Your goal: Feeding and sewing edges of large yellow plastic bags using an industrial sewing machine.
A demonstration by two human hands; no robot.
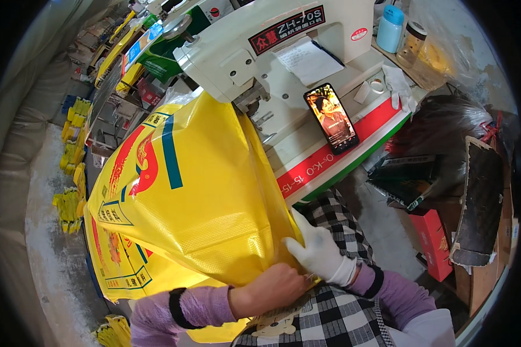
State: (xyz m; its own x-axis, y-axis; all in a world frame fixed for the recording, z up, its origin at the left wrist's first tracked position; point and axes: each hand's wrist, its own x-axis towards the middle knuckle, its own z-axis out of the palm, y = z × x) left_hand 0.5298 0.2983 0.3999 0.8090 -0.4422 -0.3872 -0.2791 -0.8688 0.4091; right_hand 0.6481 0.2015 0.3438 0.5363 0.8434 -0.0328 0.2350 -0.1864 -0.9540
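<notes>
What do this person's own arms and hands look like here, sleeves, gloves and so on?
Both forearms wear fuzzy lilac knit sleeves, each with a black band near the wrist. The right hand is in a white knit glove; the left hand is bare. A black-and-white checked apron shows between the arms.

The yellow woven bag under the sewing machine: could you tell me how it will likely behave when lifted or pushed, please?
The yellow bag probably flops: it drapes and creases from the sewing machine down to both hands. It looks empty and flat, so likely light. Its glossy surface may slip; the left hand and the gloved right hand both grip its lower edge.
</notes>
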